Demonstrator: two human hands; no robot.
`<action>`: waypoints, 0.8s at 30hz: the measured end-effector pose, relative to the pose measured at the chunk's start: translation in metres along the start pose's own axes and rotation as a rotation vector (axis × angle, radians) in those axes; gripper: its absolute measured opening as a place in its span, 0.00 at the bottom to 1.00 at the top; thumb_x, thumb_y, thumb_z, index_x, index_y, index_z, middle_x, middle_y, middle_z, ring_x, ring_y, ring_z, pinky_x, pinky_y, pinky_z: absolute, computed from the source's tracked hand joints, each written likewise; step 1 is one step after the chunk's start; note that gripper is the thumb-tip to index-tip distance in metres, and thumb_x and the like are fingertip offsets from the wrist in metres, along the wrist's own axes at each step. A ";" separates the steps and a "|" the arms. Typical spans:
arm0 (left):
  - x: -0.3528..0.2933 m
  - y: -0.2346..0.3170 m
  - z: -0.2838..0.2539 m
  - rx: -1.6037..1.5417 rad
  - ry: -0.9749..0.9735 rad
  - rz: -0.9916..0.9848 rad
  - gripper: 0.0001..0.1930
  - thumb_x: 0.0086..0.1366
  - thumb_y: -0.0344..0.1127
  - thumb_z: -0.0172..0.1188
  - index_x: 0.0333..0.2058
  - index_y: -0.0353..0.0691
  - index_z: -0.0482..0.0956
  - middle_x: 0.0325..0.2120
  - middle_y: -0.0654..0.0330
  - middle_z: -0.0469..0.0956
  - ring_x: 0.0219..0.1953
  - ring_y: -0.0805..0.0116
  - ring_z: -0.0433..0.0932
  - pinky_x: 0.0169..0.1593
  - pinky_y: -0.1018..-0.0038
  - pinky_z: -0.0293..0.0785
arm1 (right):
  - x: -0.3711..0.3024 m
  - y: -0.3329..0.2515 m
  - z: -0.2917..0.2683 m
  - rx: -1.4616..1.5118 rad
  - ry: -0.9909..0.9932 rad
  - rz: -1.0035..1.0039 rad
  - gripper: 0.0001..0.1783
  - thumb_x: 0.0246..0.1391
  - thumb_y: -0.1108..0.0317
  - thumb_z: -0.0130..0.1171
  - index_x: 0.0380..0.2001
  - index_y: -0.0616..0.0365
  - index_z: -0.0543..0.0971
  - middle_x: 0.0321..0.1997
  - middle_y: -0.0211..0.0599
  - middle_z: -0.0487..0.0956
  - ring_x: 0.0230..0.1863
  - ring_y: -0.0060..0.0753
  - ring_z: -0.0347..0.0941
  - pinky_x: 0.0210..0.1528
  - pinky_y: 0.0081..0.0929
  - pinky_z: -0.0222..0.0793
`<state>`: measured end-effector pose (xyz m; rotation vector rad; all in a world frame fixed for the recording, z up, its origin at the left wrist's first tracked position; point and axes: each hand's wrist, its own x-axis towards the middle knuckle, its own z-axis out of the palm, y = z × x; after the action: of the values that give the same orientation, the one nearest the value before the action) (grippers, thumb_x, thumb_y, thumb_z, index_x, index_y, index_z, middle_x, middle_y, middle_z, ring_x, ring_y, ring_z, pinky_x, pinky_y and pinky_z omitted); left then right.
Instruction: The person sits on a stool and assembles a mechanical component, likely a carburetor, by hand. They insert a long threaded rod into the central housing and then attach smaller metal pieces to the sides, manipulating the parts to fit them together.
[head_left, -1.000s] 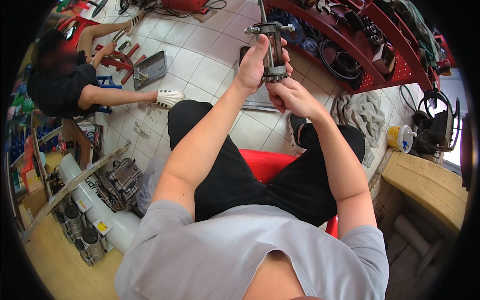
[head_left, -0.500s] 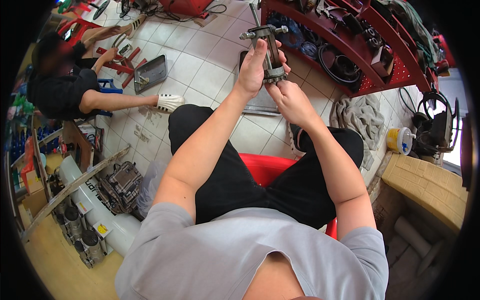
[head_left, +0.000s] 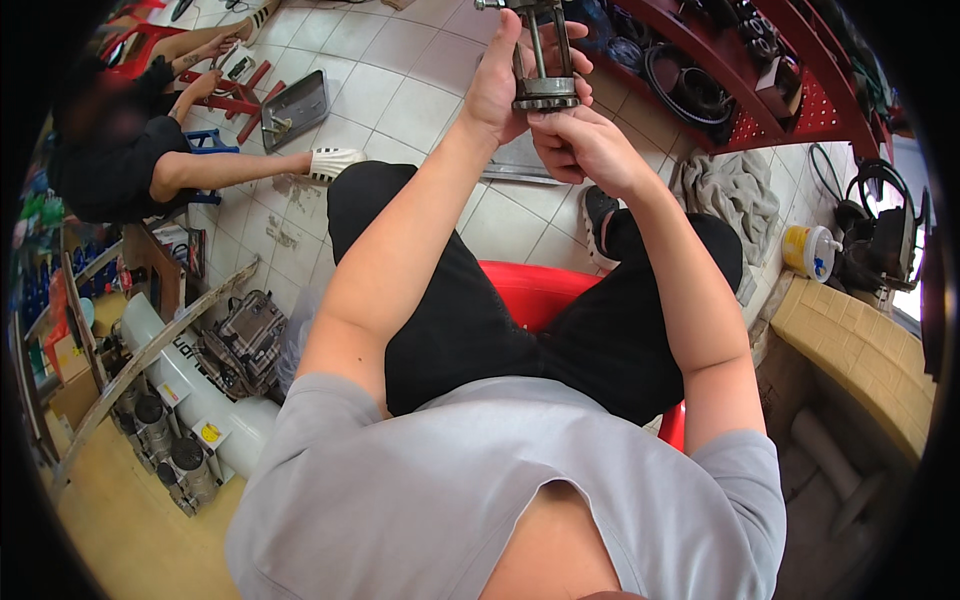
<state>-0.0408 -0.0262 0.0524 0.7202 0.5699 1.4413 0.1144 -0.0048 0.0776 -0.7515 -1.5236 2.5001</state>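
A metal frame with upright rods and a toothed disc at its lower end (head_left: 546,88) is held out in front of me at the top of the picture. Its upper part runs past the picture's edge. My left hand (head_left: 490,95) wraps round it from the left, thumb up along the near side and fingertips showing at the right. Beneath, my right hand (head_left: 597,150) has thumb and curled fingers closed at the toothed rim; any small part between them is hidden. I sit on red plastic seating (head_left: 530,290), knees spread under my forearms.
Under my hands a metal tray (head_left: 525,165) lies on the tiles. At left a person (head_left: 130,160) sits by another tray (head_left: 297,112). A red shelf (head_left: 800,105) with parts, a grey cloth (head_left: 735,195) and a white-yellow tub (head_left: 808,250) stand right; a white tank (head_left: 165,345) lies lower left.
The frame and both hands sit higher in the picture, cutting off the frame's top; the surroundings have also shifted up. My right hand still touches the toothed rim, its fingers slightly turned.
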 end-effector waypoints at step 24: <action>0.003 -0.001 -0.001 0.493 0.420 -0.060 0.20 0.54 0.41 0.74 0.36 0.37 0.74 0.28 0.59 0.77 0.31 0.69 0.80 0.36 0.72 0.78 | 0.015 0.024 -0.001 -0.983 0.474 -0.027 0.24 0.63 0.52 0.48 0.33 0.66 0.80 0.34 0.61 0.80 0.40 0.64 0.76 0.45 0.52 0.70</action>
<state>-0.0408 -0.0228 0.0508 0.7739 1.2921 1.4149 0.1060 -0.0104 0.0513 -1.2713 -2.4406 1.2538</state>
